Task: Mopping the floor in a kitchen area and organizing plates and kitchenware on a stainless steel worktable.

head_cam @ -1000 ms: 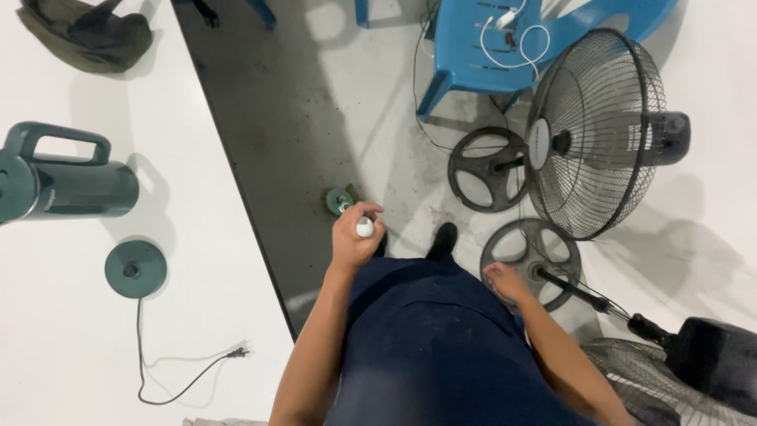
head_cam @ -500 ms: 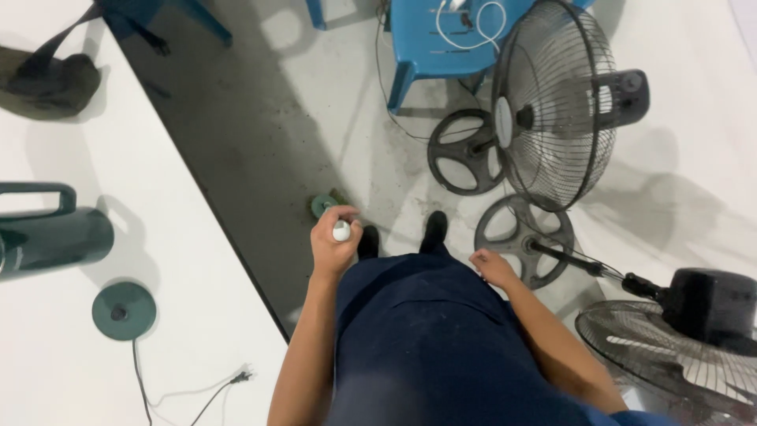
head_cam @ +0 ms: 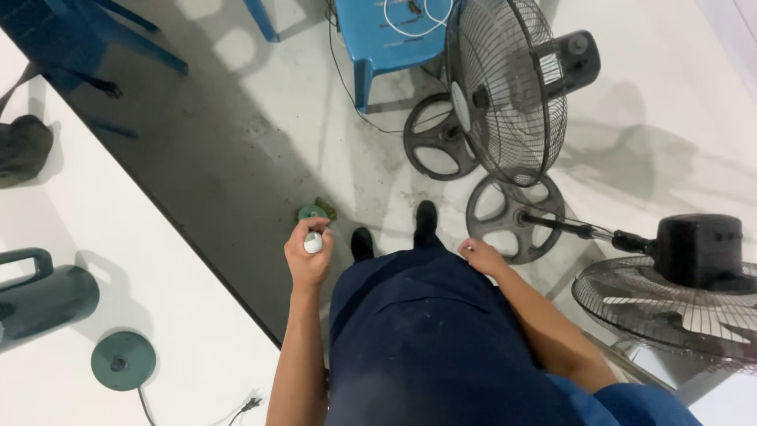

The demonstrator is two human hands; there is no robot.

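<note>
Head view, left hand (head_cam: pixel 307 256) gripping small white object (head_cam: pixel 313 244), right hand (head_cam: pixel 481 256) empty

A dark green plastic kettle (head_cam: pixel 39 304) lies on the white table (head_cam: pixel 181 315) near its round green base (head_cam: pixel 122 360). On the floor, two black wire-caged pedestal fans (head_cam: pixel 509 87) stand beside a blue plastic chair (head_cam: pixel 386 35).

The left hand (head_cam: pixel 309 256) closes its grip on a small white cap (head_cam: pixel 313 243), above a green round part (head_cam: pixel 313 212) on the floor (head_cam: pixel 236 118). The right hand (head_cam: pixel 481 256) hangs empty near a black fan base (head_cam: pixel 514 218); a green kettle (head_cam: pixel 39 304) lies on the white surface (head_cam: pixel 158 300)
</note>
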